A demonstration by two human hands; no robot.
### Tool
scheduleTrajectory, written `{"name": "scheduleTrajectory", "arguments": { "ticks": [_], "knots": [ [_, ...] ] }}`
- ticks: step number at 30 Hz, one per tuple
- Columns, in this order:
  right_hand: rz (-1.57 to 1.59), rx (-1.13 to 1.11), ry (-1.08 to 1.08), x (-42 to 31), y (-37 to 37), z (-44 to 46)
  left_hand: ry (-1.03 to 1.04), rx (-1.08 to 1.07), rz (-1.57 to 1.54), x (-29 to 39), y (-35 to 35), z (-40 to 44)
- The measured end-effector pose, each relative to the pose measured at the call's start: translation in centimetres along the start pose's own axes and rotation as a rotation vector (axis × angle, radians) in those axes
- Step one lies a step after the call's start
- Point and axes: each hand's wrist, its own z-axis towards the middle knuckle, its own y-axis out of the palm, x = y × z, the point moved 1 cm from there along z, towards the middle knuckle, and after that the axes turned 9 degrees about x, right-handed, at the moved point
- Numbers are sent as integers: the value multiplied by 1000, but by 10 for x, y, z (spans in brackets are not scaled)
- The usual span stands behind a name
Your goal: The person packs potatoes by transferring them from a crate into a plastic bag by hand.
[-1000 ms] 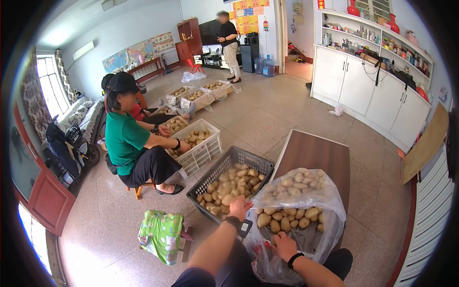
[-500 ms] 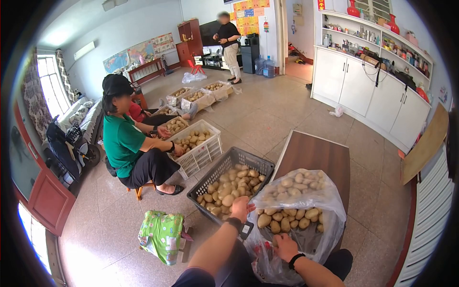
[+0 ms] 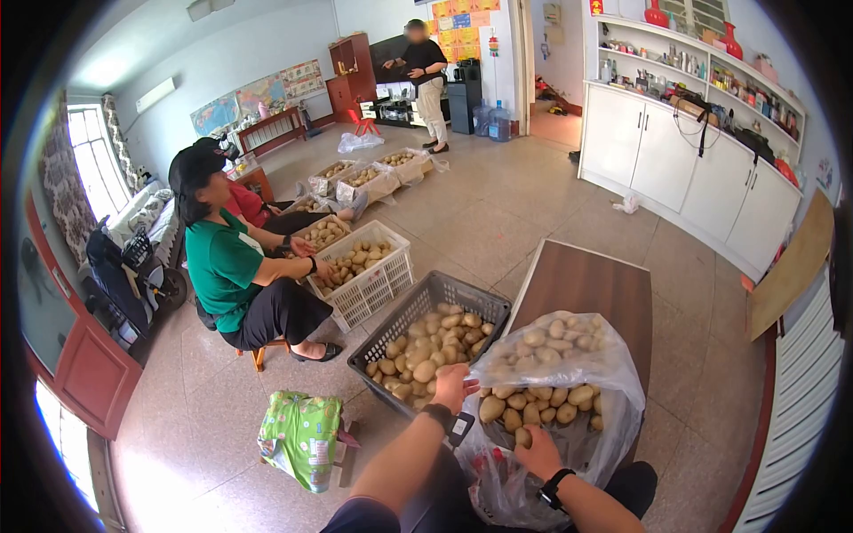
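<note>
A clear plastic bag (image 3: 613,404) of potatoes lies with its mouth towards me on a brown board-like surface (image 3: 582,289). At the bag's left edge my left hand (image 3: 455,387) has its fingers closed on the plastic. My right hand (image 3: 539,455) is in the bag's mouth, fingers wrapped round a single potato (image 3: 523,437). Loose potatoes (image 3: 538,409) lie just beyond it inside the bag. Left of the bag, a dark grey plastic crate (image 3: 362,362) holds many potatoes; my left hand is near its right front corner.
A person in a green top (image 3: 222,266) sits at a white crate (image 3: 378,293) of potatoes; another person is partly hidden behind. Farther back a person in black (image 3: 425,62) stands near boxes of potatoes. A green patterned bag (image 3: 302,435) rests left of my arm. White cabinets (image 3: 675,164) line the right wall.
My right hand has turned and lifted slightly, and a potato now shows in its fingers. My left hand stays at the bag's edge. The person in green has leaned back to the left.
</note>
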Motion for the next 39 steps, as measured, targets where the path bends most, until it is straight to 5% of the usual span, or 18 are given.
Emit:
{"name": "scheduleTrajectory", "arguments": {
  "ticks": [39],
  "knots": [
    [184,14,75,13,16,6,-39,7,12,1,-2,1]
  ]
}}
